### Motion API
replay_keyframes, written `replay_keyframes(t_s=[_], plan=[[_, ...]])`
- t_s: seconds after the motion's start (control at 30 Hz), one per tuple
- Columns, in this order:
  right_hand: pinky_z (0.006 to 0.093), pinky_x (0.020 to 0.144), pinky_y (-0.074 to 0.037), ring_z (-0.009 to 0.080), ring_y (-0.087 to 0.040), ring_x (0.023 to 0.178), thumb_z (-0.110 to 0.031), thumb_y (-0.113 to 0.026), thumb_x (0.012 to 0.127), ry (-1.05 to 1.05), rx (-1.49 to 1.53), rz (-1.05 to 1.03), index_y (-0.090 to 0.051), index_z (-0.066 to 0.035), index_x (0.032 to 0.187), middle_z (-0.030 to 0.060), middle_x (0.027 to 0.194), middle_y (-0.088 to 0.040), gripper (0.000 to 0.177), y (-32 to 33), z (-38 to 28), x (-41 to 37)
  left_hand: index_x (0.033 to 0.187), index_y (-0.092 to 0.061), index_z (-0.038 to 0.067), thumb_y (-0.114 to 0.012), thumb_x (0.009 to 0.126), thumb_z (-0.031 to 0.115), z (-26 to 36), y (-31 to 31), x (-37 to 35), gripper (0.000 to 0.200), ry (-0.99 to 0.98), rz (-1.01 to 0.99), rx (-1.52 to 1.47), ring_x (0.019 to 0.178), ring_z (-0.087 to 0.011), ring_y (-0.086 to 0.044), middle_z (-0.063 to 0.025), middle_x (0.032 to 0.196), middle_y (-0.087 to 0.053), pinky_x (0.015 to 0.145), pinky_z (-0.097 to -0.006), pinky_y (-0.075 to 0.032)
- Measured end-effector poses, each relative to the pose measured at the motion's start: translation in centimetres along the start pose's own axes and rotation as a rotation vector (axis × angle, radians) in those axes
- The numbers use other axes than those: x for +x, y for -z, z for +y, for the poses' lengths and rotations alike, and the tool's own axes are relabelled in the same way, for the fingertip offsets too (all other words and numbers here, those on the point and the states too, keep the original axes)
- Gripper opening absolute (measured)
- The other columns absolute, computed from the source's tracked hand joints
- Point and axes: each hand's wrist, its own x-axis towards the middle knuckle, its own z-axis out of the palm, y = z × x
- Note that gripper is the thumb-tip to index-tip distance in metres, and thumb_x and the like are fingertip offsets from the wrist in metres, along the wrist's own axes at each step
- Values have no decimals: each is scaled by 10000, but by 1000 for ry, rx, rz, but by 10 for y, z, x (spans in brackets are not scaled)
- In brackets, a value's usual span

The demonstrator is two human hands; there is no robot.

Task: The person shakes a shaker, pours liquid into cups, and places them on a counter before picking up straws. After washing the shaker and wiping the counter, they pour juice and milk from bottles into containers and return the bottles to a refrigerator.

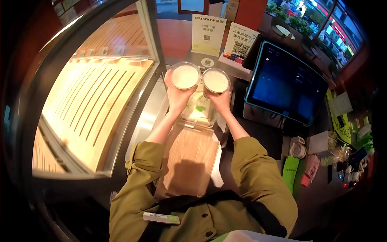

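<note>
My left hand [177,97] is wrapped round a clear plastic cup [185,76] with a pale, frothy top. A second, similar cup [216,80] is in my right hand [221,101], its fingers closed round the side. The two cups are side by side, their rims nearly touching, with both arms stretched forward over the counter. Below and between my wrists is a clear container [197,111] with a green leaf shape on it. Nearer to me lies a wooden board [187,151]. The cups' lower parts are mostly hidden from above.
At the left stands a lit glass display case [96,92] with slatted wooden shelves. Two sign cards [208,34] with QR codes stand beyond the cups. A touchscreen [288,82] rises at the right. Small items, including a green packet [290,173], lie at the far right.
</note>
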Motion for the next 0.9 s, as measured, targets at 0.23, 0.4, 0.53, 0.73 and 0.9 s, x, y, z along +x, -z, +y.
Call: replay_keyframes(t_s=[0.23,0.4,0.53,0.73,0.9], plan=[[329,946,-379,221,-485,1094,-112,-795,584,-95,-116,41,-370,-14,1218,116,1171,-486,770,-37,75,95,1303,-205,-2,-812,587,210,-105,-77,87,962,64,40,-60,1160,-318,-428,-201,1258,-368,958,-395,-361],[335,937,-392,224,-489,1094,-121,-798,588,-19,-55,69,-356,-26,1230,111,1178,-482,785,-50,134,141,1294,-222,-11,-784,582,158,-168,-119,126,923,58,17,-88,1173,-302,-416,-190,1238,-374,969,-373,-355],[354,919,-407,248,-501,1094,-118,-799,595,54,-85,91,-344,15,1205,157,1182,-489,773,-52,180,174,1282,-243,-9,-773,590,161,-205,-149,143,887,98,13,-252,1152,-277,-437,-168,1233,-373,953,-357,-371],[362,923,-408,259,-497,1106,-128,-803,597,44,-97,44,-321,11,1225,171,1190,-485,804,-51,215,191,1280,-251,2,-793,587,204,-248,-186,155,903,-15,-8,-191,1123,-279,-473,-162,1219,-407,933,-358,-393],[366,929,-407,265,-493,1112,-145,-806,599,18,-131,35,-292,10,1248,176,1201,-478,842,-48,222,191,1280,-228,-1,-801,600,194,-256,-203,158,911,3,-58,-229,1146,-264,-445,-171,1241,-392,955,-355,-376]])
